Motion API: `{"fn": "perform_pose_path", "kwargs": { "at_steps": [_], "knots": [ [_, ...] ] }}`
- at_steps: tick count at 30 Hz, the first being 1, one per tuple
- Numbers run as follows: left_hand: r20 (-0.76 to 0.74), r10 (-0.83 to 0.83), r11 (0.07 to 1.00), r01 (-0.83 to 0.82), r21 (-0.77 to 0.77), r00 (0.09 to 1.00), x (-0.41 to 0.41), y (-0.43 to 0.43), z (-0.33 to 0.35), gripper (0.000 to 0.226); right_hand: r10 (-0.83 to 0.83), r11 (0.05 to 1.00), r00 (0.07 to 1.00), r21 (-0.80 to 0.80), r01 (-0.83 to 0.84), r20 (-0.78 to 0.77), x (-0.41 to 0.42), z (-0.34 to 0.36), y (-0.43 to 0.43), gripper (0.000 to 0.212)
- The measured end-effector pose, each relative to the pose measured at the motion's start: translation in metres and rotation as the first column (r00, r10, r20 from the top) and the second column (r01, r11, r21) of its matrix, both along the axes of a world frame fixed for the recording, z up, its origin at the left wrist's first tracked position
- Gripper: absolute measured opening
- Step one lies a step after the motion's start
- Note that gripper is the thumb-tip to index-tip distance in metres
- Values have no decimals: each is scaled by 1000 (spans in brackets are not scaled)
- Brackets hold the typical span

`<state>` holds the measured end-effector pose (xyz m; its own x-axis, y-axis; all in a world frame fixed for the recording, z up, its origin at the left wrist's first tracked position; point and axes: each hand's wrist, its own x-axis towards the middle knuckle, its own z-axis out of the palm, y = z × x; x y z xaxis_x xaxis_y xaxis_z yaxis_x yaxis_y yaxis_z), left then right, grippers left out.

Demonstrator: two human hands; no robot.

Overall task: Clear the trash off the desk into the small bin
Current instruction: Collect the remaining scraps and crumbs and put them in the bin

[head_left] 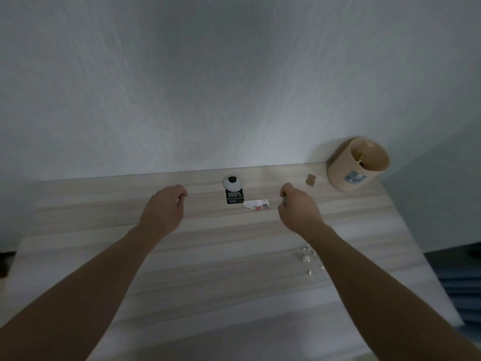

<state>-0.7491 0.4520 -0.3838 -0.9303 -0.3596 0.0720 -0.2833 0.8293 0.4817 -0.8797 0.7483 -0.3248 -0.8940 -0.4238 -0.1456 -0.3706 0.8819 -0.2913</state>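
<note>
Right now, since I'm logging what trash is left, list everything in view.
desk: one, pale wood grain, fills the lower view
wall: one, white, behind the desk
small bin: one, tan, desk's far right corner
black tag: one, white "100%" print, far middle between the hands
torn wrapper: one, white with red spot, right of the tag
cardboard scrap: one, brown, left of the bin
crumbs: several, whitish, beside the right forearm
left hand: one, over the desk, fingers curled, contents unclear
right hand: one, over the desk, pinches a small greyish scrap
</note>
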Motion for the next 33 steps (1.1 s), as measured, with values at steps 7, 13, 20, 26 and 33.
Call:
{"fn": "perform_pose_path", "kwargs": {
  "at_steps": [7, 13, 20, 26, 33],
  "knots": [
    [20, -86, 996, 86, 34, 996, -20, 42, 11, 13, -57, 998, 998, -21, 57, 2, -12, 6, 55, 33],
    [72, -98, 995, 96, 31, 993, -49, 88, 14, 20, -77, 996, 997, -36, 77, -12, -44, -7, 93, 32],
    [145, -84, 996, 83, 12, 986, -97, 135, 0, 23, -93, 995, 993, -39, 96, 66, -88, -33, 127, 32],
    [258, -77, 997, 71, 32, 963, -132, 156, -26, 36, -80, 997, 985, -7, 82, 151, -135, -59, 135, 39],
    [380, -73, 997, 61, 43, 922, -159, 165, -59, 45, -55, 998, 981, 46, 47, 188, -187, -95, 132, 47]
  ]
}}
